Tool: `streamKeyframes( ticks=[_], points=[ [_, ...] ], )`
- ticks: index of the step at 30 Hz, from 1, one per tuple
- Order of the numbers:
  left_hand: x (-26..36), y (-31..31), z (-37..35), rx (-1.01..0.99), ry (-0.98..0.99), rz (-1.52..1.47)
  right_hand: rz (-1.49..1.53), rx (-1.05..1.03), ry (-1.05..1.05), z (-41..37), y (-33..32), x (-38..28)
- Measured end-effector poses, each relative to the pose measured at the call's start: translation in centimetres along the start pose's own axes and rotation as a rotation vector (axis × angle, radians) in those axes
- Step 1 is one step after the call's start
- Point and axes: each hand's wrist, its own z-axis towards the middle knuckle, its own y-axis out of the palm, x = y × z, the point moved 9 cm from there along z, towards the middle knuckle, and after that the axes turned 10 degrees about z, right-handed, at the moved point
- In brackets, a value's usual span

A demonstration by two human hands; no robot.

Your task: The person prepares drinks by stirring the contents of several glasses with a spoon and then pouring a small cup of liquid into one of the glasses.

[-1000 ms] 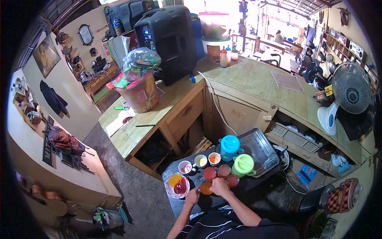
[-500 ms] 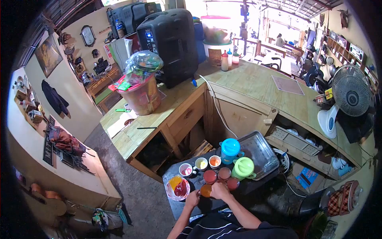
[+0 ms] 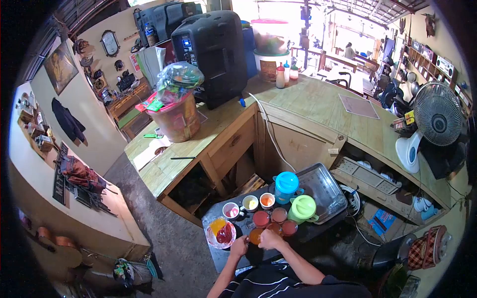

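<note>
A cup of orange-brown drink (image 3: 255,236) stands at the near side of the dark table. My left hand (image 3: 239,245) is closed at its left side, apparently on the handle. Over the cup's right edge, my right hand (image 3: 270,239) is closed; whatever its fingers hold is too small to make out. Just beyond are several glasses of reddish drink (image 3: 261,218). Behind them stand a white mug with pink contents (image 3: 231,210), a cup with yellow contents (image 3: 250,202) and one with orange contents (image 3: 267,200). On the left, a plate (image 3: 210,239) carries yellow and dark red food.
A blue lidded pitcher (image 3: 286,187) and a light green pitcher (image 3: 303,208) stand beside a metal tray (image 3: 329,214). Farther off, a wooden counter (image 3: 308,102) holds a black speaker (image 3: 211,59), a pink-rimmed tub (image 3: 176,121) and a white fan (image 3: 408,154).
My right hand has shifted slightly left over the cup, its fingers uncovering a little more of the glasses behind. My left hand stays at the cup's side.
</note>
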Motion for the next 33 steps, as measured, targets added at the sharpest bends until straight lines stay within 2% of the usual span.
streamKeyframes(
  ticks=[2, 5, 8, 9, 12, 15, 18, 19, 22, 25, 28, 31, 33],
  points=[
    [0.0, 0.0, 0.0, 0.006, 0.001, -0.001, 0.309, -0.165, 0.123, -0.9, 0.9, -0.8],
    [1.0, -1.1, -0.4, 0.008, 0.005, 0.018, 0.232, 0.178, -0.022, -0.1, -1.7, -0.8],
    [1.4, -1.3, -0.4, 0.021, 0.016, 0.026, -0.093, 0.313, 0.004, -1.2, -4.4, -2.4],
    [1.3, -1.3, -0.4, 0.03, 0.022, 0.024, -0.143, 0.295, 0.019, -1.3, -4.3, -2.1],
    [1.0, -1.0, -0.3, 0.036, 0.023, 0.003, -0.215, 0.042, -0.049, -0.3, -1.0, -1.3],
    [1.0, -0.9, -0.2, 0.023, 0.023, 0.01, 0.229, -0.189, 0.106, -0.6, 1.0, -0.9],
    [0.9, -0.9, -0.2, 0.007, 0.026, 0.032, 0.275, 0.212, 0.046, -0.1, -1.7, -0.3],
    [1.0, -0.9, -0.2, -0.001, 0.031, 0.039, 0.02, 0.366, -0.062, -0.9, -3.7, -1.9],
    [1.3, -1.2, -0.4, 0.012, 0.024, 0.016, -0.147, 0.302, 0.039, -0.4, -3.6, -0.5],
    [1.1, -1.0, -0.2, 0.003, 0.025, 0.033, -0.14, -0.023, -0.043, 0.2, -0.6, -0.9],
    [1.3, -1.2, -0.4, 0.037, 0.016, 0.005, 0.113, -0.187, 0.024, -0.4, 0.6, -1.8],
    [1.6, -1.4, -0.4, 0.024, 0.034, 0.061, 0.132, 0.156, -0.112, -0.1, -2.0, -2.5],
    [1.8, -1.5, -0.4, 0.016, 0.039, 0.063, -0.06, 0.259, -0.047, -0.8, -4.0, -2.9]
  ],
)
